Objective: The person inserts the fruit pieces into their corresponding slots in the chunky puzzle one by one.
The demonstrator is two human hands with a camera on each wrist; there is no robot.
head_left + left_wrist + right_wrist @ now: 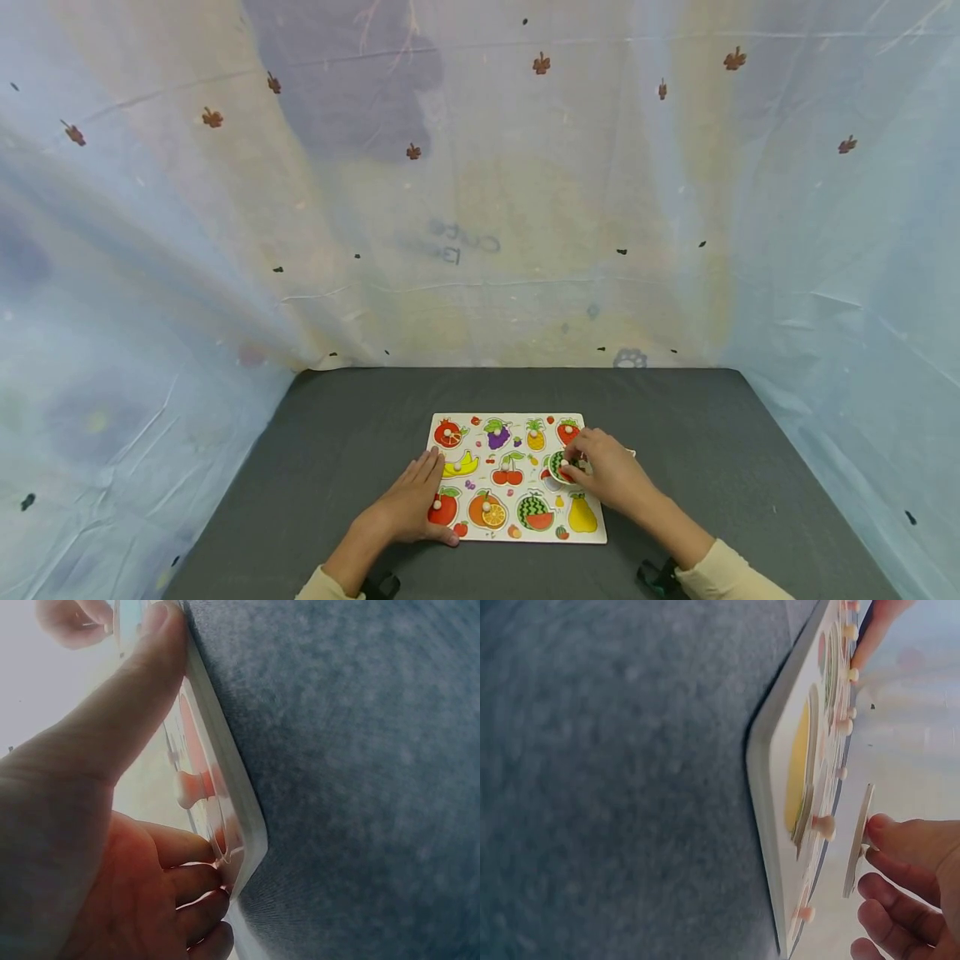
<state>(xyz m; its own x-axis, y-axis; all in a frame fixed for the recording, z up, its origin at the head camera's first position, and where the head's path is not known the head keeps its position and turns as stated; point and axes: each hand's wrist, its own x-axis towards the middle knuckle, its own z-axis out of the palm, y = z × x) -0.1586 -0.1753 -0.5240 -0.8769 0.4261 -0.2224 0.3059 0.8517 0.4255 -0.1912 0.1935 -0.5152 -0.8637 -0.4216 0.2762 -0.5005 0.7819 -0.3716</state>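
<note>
A white fruit puzzle board [482, 479] with small knobs lies flat on the dark table. My left hand [408, 502] rests along its left side with straight fingers, the thumb at the front edge. The left wrist view shows that thumb [142, 682] on the board's rim. My right hand [615, 475] pinches a watermelon puzzle piece [556, 465] over the right part of the board. In the right wrist view the thin piece [859, 844] is tilted on edge, clear of the board, with thumb and forefinger at its knob. The fingers partly hide its picture in the head view.
Around the hands, the board shows bananas [461, 464], cherries [507, 475], an orange [487, 509], a watermelon picture [535, 512] and a pear [581, 514]. Dark grey table surface [360, 433] surrounds the board. A pale patterned sheet [495, 208] hangs behind and at both sides.
</note>
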